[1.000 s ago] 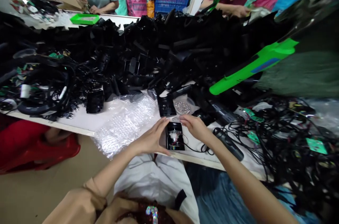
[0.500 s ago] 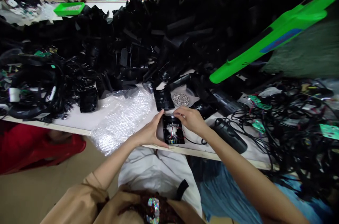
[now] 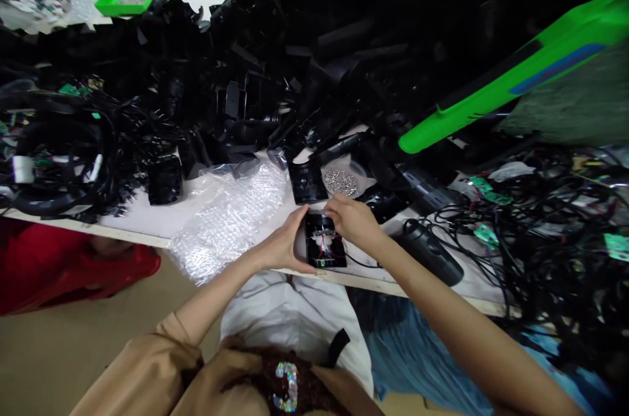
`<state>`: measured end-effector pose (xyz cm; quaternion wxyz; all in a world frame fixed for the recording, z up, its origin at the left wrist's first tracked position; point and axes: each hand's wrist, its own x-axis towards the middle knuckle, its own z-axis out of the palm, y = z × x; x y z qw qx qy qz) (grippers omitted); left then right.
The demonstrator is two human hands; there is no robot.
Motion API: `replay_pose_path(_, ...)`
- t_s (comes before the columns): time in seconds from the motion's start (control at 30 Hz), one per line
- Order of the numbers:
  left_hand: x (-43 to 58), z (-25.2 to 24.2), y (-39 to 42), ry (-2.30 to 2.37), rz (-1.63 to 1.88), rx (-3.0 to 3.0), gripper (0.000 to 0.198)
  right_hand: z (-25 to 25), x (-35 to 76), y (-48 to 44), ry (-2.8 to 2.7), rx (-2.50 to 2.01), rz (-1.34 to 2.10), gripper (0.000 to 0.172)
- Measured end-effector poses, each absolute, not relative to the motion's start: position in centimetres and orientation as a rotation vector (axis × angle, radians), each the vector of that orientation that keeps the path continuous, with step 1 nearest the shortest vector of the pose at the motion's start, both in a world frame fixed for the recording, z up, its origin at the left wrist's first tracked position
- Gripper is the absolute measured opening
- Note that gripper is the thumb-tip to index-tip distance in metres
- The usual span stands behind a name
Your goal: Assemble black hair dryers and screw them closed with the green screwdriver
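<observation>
The person's two hands are at the front edge of a white worktop. Between them sits a small open black box with thin red and white wires inside. The left hand holds the box from the left side. Its thumb is up near the top corner, and its fingers curl along the bottom edge. The right hand is on the top right side of the box, and its fingers press down on the top edge. So the box is held between the two hands, and the fingers of both hands touch it. A thin black wire comes out of the box on the right. Just above the box lies a black plastic cover, and next to that is a little heap of silver screws. Bubble wrap lies to the left of the left hand. A black handle lies to the right of the right hand. Behind them is a big heap of black plastic parts, and black cables lie in a tangle on the right.
</observation>
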<state>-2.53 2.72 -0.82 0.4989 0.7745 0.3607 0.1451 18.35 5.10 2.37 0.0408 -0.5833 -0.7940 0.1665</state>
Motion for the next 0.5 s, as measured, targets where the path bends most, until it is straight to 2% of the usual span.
replay_pose_path(0.33,-2.2,-1.0,2.1,0.822,0.327,1.931,0.134,4.4,18.0,5.4,-2.599,-1.791,0.538,0.017)
replay_pose_path(0.5,-1.8,-1.5,2.4,0.826,0.361,1.974,0.137,5.8,18.2,6.1,-2.771,-1.698,0.431,0.019)
